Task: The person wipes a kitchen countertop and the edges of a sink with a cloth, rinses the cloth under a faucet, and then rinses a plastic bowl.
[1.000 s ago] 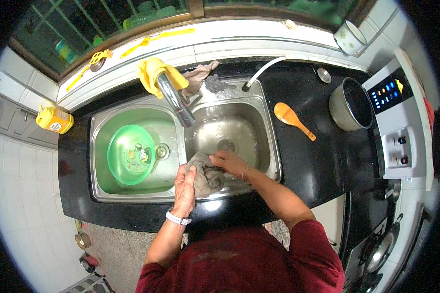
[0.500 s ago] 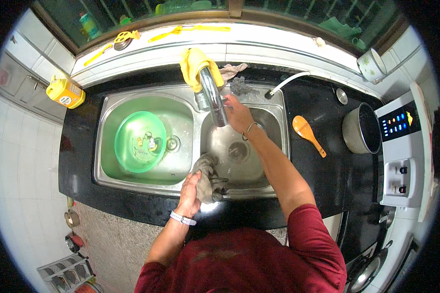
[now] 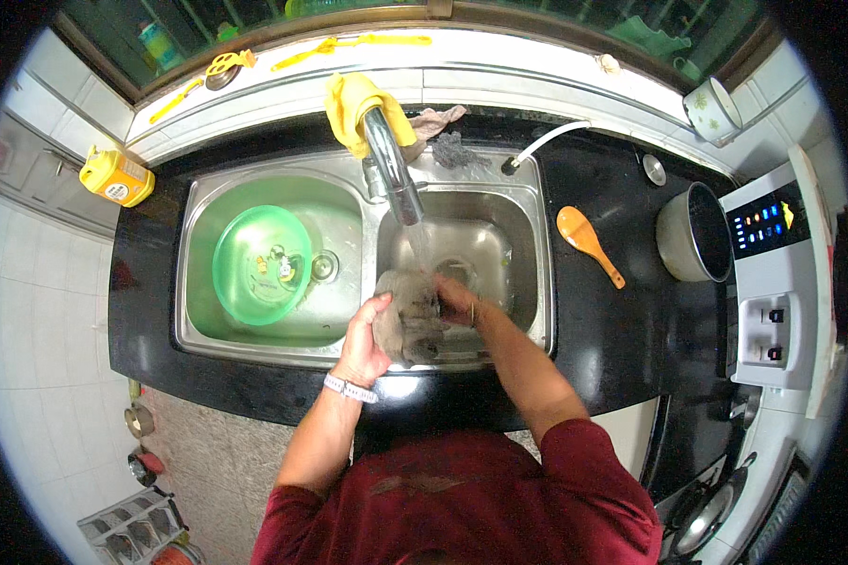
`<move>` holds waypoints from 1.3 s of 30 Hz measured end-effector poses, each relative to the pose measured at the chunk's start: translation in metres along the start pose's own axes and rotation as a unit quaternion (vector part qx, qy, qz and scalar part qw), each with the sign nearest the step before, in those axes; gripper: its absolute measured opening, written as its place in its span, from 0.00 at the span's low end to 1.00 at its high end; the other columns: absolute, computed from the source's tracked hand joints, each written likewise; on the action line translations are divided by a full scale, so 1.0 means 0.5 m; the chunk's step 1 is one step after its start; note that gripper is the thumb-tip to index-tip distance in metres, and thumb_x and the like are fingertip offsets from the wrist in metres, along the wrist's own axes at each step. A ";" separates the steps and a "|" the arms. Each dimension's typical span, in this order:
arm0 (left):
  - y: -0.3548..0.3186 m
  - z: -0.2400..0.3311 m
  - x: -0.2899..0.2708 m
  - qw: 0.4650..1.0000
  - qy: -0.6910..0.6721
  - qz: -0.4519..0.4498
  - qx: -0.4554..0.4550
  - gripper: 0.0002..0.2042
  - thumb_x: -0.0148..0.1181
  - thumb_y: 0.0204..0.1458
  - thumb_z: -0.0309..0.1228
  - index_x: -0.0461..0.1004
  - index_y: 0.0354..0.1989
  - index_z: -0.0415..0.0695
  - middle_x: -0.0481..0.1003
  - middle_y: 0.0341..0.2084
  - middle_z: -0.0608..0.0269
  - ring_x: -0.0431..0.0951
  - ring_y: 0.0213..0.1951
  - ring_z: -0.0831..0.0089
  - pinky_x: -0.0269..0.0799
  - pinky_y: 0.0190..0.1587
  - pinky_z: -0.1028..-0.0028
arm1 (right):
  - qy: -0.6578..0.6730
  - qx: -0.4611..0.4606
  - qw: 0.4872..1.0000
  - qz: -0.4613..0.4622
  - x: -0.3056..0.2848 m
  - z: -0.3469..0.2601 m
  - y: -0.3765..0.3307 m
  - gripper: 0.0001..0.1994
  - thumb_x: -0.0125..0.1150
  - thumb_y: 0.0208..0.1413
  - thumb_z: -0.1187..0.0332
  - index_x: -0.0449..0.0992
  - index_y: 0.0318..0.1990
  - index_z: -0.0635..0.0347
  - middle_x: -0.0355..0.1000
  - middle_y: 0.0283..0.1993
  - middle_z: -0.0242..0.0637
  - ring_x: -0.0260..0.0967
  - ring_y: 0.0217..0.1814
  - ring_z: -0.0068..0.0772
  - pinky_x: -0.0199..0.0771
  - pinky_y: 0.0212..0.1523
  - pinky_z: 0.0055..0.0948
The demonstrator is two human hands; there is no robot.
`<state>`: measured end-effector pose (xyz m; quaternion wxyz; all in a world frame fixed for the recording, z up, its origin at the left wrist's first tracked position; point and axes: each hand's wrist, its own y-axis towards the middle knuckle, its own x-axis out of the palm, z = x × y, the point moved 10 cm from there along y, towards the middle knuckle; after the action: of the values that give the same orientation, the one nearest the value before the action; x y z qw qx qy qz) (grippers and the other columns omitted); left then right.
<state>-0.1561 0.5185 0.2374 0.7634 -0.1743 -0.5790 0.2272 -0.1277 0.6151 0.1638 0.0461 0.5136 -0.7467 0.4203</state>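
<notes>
A wet grey cloth is spread between my two hands over the right sink basin. My left hand grips its left edge, thumb on top. On the other side, my right hand has its fingers closed at the cloth's right edge, partly hidden behind the wrist. Water runs from the chrome faucet down toward the cloth. Over the faucet's upper part hangs a yellow cloth.
A green plastic bowl sits in the left basin. An orange rice paddle and a deep pot stand on the black counter to the right. A yellow jug is at the far left, and a grey scrubber lies behind the sink.
My right hand has come down from the faucet to the cloth. Water now flows from the spout, and the bunched cloth has been opened out between both hands.
</notes>
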 end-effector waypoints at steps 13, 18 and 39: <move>0.096 -0.011 -0.042 0.996 0.003 0.067 0.063 0.25 0.47 0.57 0.56 0.66 0.52 0.48 0.69 0.52 0.51 0.69 0.54 0.55 0.63 0.54 0.47 | -0.427 -0.364 0.800 0.213 0.061 -0.190 -0.164 0.23 0.64 0.50 0.56 0.70 0.50 0.57 0.72 0.47 0.50 0.70 0.49 0.53 0.69 0.51 0.41; 0.143 -0.028 -0.076 0.997 0.012 0.051 0.059 0.25 0.44 0.60 0.52 0.69 0.50 0.41 0.73 0.46 0.52 0.74 0.49 0.57 0.72 0.49 0.61 | -0.553 -0.438 0.675 0.216 0.217 -0.148 -0.212 0.19 0.64 0.47 0.56 0.73 0.42 0.57 0.71 0.36 0.47 0.71 0.40 0.51 0.71 0.46 0.44; 0.114 -0.034 -0.063 0.999 -0.006 0.047 0.012 0.35 0.43 0.53 0.65 0.68 0.52 0.43 0.73 0.44 0.55 0.73 0.48 0.58 0.68 0.53 0.61 | -0.306 -0.387 0.868 0.056 0.186 -0.123 -0.156 0.08 0.60 0.50 0.67 0.68 0.30 0.60 0.68 0.30 0.39 0.66 0.32 0.30 0.67 0.36 0.30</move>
<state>-0.1548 0.5489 0.1774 0.7502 -0.1908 -0.5723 0.2708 -0.1306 0.5797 0.2954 -0.0131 0.5148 -0.8537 -0.0782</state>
